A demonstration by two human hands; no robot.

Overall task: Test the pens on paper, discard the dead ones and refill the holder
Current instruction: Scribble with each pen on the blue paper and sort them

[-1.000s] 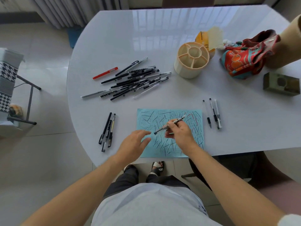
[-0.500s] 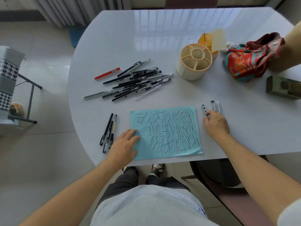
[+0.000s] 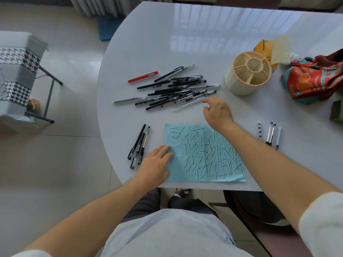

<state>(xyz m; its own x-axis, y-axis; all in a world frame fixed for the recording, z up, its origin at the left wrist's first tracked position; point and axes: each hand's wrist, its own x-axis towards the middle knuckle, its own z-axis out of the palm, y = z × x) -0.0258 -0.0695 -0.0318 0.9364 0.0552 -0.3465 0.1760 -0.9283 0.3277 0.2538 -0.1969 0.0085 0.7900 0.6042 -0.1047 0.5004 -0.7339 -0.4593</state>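
Testing under way: blue paper (image 3: 204, 154) densely scribbled, pinned by flat left hand (image 3: 156, 164); empty, loose-fingered right hand (image 3: 217, 112) reached beside the large untested pen pile (image 3: 172, 91); small sorted groups flanked both hands; compartmented holder (image 3: 247, 73) beyond, unfilled.

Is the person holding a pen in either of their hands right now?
No. The right hand reaches empty toward the pile of dark pens; the left hand lies flat on the scribbled light-blue paper sheet.
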